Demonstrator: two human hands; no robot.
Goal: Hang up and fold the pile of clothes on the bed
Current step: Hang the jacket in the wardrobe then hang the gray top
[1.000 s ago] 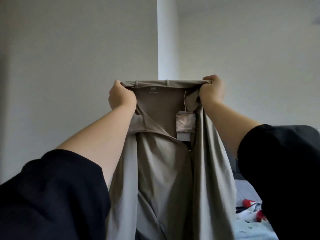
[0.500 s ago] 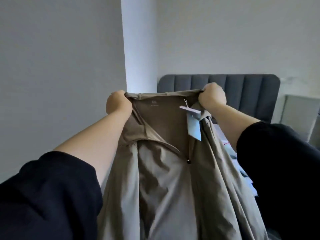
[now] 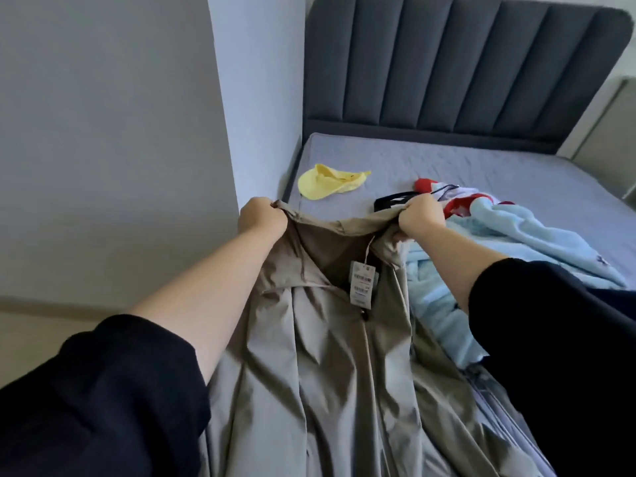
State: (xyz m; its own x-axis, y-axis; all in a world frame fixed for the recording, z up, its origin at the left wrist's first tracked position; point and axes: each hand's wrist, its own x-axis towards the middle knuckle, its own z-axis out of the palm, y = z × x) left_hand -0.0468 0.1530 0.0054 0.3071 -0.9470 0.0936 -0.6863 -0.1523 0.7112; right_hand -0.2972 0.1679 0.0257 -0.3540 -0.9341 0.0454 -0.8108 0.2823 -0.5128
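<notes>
Both ends of a beige coat's [image 3: 327, 373] collar were held over the near left part of the bed [image 3: 499, 166]. A grey wall [image 3: 103, 132] filled the far left. The left hand [image 3: 263, 218], its arm in a black sleeve [image 3: 103, 401], was closed in a fist round the collar's left end. The coat fell from there toward the camera in creases, and a paper tag [image 3: 363, 285] dangled on a string inside the neck. Beyond the collar, a yellow cap [image 3: 327, 182] lay on the mattress near its left edge. The right hand [image 3: 421, 216] gripped the collar's right end, fingers curled round the cloth. Just past it lay a thin black item [image 3: 392, 198] I could not identify and a red and white garment [image 3: 461, 203]. Further right, a light blue garment [image 3: 533, 239] lay crumpled on the bed, touching the coat's right side. A dark padded headboard [image 3: 464, 63] stood at the far end.
</notes>
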